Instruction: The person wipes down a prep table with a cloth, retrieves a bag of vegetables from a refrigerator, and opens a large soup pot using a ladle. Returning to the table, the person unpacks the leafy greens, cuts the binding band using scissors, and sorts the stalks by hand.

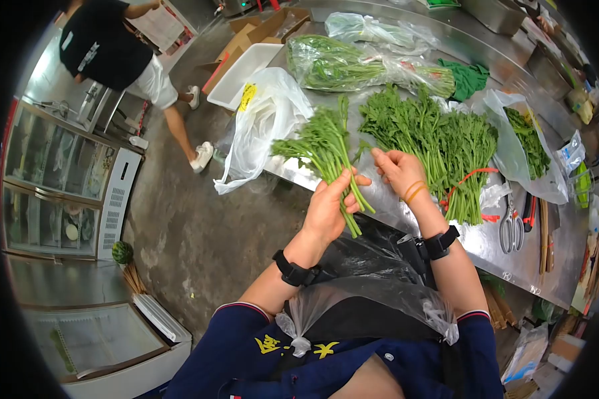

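Note:
My left hand (327,207) is closed around the stems of a bunch of leafy greens (321,136), leaves pointing away from me. Beside it, my right hand (400,174) has its thumb and fingertips pinched together at a small green sprig (362,150). A yellow band circles the right wrist. Just beyond that hand, a large pile of leafy greens (406,123) lies on the steel table (506,272). Next to the pile is another bunch (471,156) with a red tie (469,178) across it.
A white plastic bag (263,126) hangs over the table's left edge near a white tub (246,70). Bagged vegetables (339,63) lie at the back. Scissors (511,226) rest at the right. A person (113,53) is on the floor at left, near glass-door fridges (60,179).

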`<state>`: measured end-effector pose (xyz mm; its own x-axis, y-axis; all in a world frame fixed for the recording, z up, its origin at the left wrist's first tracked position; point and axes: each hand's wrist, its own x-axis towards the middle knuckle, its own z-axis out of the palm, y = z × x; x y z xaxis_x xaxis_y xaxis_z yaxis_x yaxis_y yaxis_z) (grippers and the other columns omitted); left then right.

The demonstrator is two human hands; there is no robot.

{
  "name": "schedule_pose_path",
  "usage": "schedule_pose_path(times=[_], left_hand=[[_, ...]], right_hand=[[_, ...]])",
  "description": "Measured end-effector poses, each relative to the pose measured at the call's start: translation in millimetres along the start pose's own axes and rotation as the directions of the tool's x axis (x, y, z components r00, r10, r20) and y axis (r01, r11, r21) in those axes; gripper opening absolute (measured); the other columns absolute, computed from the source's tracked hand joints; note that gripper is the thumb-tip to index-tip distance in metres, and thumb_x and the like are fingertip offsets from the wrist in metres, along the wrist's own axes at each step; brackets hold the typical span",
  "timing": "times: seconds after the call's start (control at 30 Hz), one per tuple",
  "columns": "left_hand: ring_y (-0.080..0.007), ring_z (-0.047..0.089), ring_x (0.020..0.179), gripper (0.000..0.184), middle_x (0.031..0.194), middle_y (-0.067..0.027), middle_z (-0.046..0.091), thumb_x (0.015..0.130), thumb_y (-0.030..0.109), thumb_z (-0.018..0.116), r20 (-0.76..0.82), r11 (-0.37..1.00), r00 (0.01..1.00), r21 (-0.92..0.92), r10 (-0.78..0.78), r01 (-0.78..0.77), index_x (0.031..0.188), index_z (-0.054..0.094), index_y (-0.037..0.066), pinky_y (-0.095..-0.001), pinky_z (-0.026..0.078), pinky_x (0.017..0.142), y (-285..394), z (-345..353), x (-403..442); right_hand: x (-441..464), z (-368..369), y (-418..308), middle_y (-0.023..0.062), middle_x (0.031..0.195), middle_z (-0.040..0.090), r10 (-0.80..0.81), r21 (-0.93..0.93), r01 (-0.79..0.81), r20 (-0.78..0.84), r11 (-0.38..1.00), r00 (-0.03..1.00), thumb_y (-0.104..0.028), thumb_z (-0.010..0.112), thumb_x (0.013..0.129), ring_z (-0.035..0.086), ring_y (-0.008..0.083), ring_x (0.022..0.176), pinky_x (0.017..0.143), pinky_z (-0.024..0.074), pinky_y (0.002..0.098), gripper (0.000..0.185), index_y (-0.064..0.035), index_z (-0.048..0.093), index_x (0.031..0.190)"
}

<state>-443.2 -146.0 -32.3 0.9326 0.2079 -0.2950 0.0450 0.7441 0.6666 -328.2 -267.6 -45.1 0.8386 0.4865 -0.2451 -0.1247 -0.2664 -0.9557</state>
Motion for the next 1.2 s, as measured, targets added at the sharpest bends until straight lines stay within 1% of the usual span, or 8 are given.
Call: schedule_pose_path(times=[0.03,0.3,0.5,0.67,0.87,1.07,1.17,1.2], left_hand=[[-0.0070,0.039,0.054,0.018,0.088,-0.0118,0.058,0.089,0.021,0.047,0.003,1.000,1.000,-0.003,-0.001,0.001,0.098,0.048,0.005,-0.0205,0.034,0.047,1.5,-0.1,0.5],[-0.0121,0.052,0.069,0.015,0.100,-0.0146,0.058,0.090,0.020,0.045,-0.070,0.991,0.994,0.115,0.080,-0.072,0.098,0.048,0.007,-0.0259,0.045,0.064,3.7,-12.4,13.3],[-0.0195,0.055,0.085,0.015,0.108,-0.0156,0.054,0.090,0.019,0.045,0.106,0.972,0.994,-0.229,-0.036,0.060,0.098,0.051,0.008,-0.0385,0.044,0.083,8.5,0.0,14.1],[-0.0069,0.032,0.053,0.012,0.067,0.0012,0.037,0.090,0.017,0.044,0.042,0.980,0.999,-0.199,-0.005,0.013,0.095,0.047,0.006,-0.0207,0.030,0.048,8.7,-6.1,13.4],[-0.0051,0.030,0.049,0.016,0.064,0.0031,0.034,0.091,0.020,0.043,0.006,0.985,1.000,-0.174,0.015,-0.014,0.096,0.048,0.005,-0.0193,0.026,0.042,8.8,-8.9,11.7],[-0.0049,0.031,0.049,0.018,0.065,0.0029,0.037,0.091,0.021,0.044,-0.006,0.996,1.000,-0.086,0.005,-0.006,0.095,0.048,0.005,-0.0189,0.026,0.042,4.3,-5.1,11.1],[-0.0050,0.031,0.049,0.017,0.066,0.0023,0.040,0.091,0.022,0.044,-0.065,0.996,0.997,-0.080,0.030,-0.035,0.095,0.048,0.005,-0.0189,0.027,0.043,2.9,-1.0,12.7],[-0.0050,0.031,0.049,0.017,0.066,0.0023,0.040,0.091,0.022,0.044,-0.057,0.996,0.998,-0.084,0.033,-0.038,0.095,0.048,0.005,-0.0189,0.027,0.043,2.4,0.7,13.9]], right_hand=[[1.1,-5.7,1.0,0.0013,0.065,0.059,-0.002,-0.284,-0.016,-0.062,0.959,0.998,-0.028,0.057,0.081,0.050,0.0077,0.051,0.050,0.0393,0.0188,0.027,-0.0017,0.062,0.082],[-31.7,-82.7,33.0,-0.0005,0.065,0.056,-0.196,-0.078,0.181,-0.437,0.981,0.878,-0.018,0.058,0.080,0.049,0.0059,0.055,0.051,0.0412,0.0207,0.017,-0.0015,0.060,0.082],[-38.7,-96.1,31.3,0.0069,0.070,0.060,-0.348,-0.469,0.130,-0.414,0.873,0.841,-0.015,0.058,0.077,0.057,0.0171,0.059,0.056,0.0446,0.0288,0.014,-0.0035,0.062,0.084],[-35.3,-83.5,20.6,0.0075,0.079,0.061,-0.343,-0.714,-0.066,-0.413,0.697,0.844,-0.019,0.060,0.073,0.059,0.0247,0.071,0.063,0.0457,0.0338,0.015,-0.0086,0.063,0.084],[-27.2,-84.3,23.7,0.0057,0.077,0.062,-0.318,-0.800,-0.226,-0.456,0.555,0.832,-0.023,0.060,0.072,0.059,0.0252,0.071,0.065,0.0460,0.0348,0.019,-0.0102,0.064,0.085],[-21.8,-114.5,18.7,0.0070,0.076,0.063,-0.124,-0.558,-0.187,-0.473,0.808,0.872,-0.022,0.063,0.073,0.059,0.0163,0.067,0.064,0.0453,0.0261,0.023,-0.0032,0.063,0.085],[-31.2,-131.2,9.0,-0.0024,0.076,0.058,-0.126,0.175,0.249,-0.517,0.953,0.847,-0.015,0.064,0.075,0.050,0.0056,0.069,0.063,0.0404,0.0201,0.017,-0.0031,0.062,0.087],[-33.2,-135.1,9.1,-0.0028,0.078,0.058,-0.179,0.058,0.230,-0.457,0.971,0.871,-0.011,0.063,0.077,0.050,0.0057,0.071,0.065,0.0399,0.0195,0.016,-0.0032,0.060,0.090]])
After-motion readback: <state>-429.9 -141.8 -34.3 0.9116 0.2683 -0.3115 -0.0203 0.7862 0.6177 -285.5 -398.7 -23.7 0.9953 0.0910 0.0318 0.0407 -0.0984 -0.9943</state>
